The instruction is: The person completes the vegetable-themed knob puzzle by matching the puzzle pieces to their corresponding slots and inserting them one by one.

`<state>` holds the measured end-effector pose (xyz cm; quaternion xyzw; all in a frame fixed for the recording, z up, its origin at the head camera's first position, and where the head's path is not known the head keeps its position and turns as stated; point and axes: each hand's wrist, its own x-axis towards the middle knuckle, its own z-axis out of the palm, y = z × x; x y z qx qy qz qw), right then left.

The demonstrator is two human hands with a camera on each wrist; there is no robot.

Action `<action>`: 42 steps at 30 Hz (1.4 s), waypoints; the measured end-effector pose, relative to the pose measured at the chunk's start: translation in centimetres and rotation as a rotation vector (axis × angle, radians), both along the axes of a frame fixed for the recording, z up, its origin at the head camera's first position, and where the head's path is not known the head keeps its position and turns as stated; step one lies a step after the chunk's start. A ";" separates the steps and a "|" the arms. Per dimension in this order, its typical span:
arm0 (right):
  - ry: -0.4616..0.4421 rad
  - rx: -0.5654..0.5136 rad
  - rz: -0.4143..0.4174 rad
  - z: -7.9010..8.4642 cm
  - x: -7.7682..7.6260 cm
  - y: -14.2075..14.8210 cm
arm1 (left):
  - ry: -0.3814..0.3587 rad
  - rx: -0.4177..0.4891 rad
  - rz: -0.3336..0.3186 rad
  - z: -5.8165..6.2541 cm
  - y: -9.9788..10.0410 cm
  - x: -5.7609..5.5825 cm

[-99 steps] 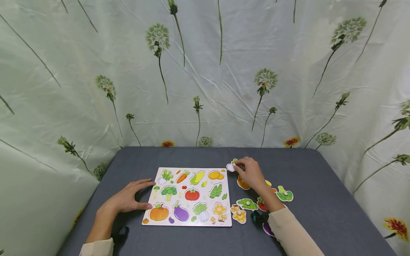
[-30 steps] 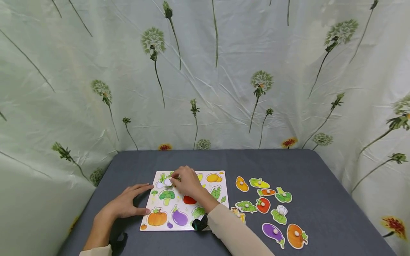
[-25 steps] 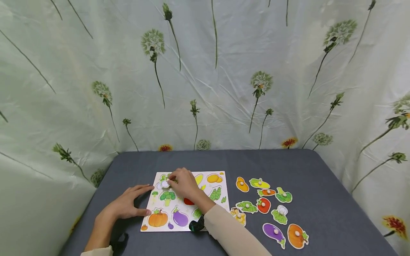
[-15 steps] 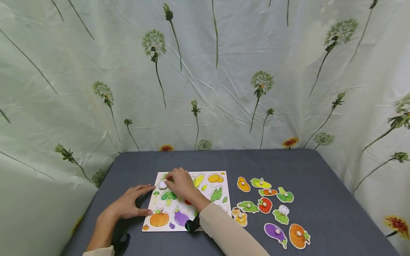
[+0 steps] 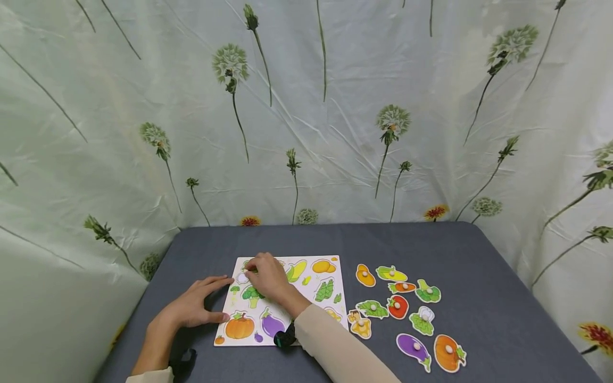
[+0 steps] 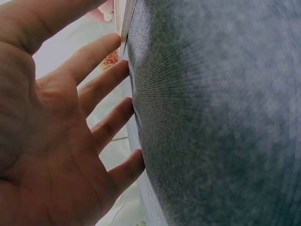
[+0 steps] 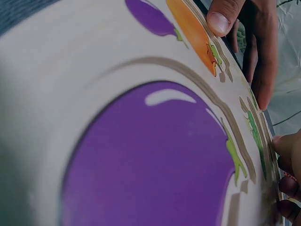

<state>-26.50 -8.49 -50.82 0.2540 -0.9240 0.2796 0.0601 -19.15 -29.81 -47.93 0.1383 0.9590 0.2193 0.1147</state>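
Observation:
A white puzzle board (image 5: 239,343) printed with vegetables lies on the table. Over its far left corner, my right hand (image 5: 270,277) pinches a turnip puzzle piece (image 5: 242,278) between thumb and fingers. The piece covers the turnip picture there, its leafy end mostly hidden by the fingers. My left hand (image 5: 193,304) rests at the board's left edge with fingers spread. In the left wrist view, the fingers of that left hand (image 6: 56,136) are nearly straight. The right wrist view looks across a large printed eggplant (image 7: 150,150) toward both hands.
Right of the board lie several loose knobbed pieces, among them a corn (image 5: 391,274), a carrot (image 5: 401,288), a tomato (image 5: 397,307), an eggplant (image 5: 413,350) and a pumpkin (image 5: 448,352). A flowered curtain (image 5: 335,159) hangs behind the dark table (image 5: 483,298).
The right hand has carried the turnip piece from beyond the board's far right corner to its far left corner, lately shifting slightly left onto the turnip picture. The left hand has stayed put.

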 end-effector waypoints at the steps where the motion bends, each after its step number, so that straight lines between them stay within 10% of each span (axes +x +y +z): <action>1: -0.001 0.002 -0.004 0.0 0.0 -0.1 | 0.000 0.000 0.000 0.0 0.0 0.0; 42: -0.075 0.089 0.194 0.9 0.5 2.3 | -0.005 -0.010 0.015 0.1 0.0 0.2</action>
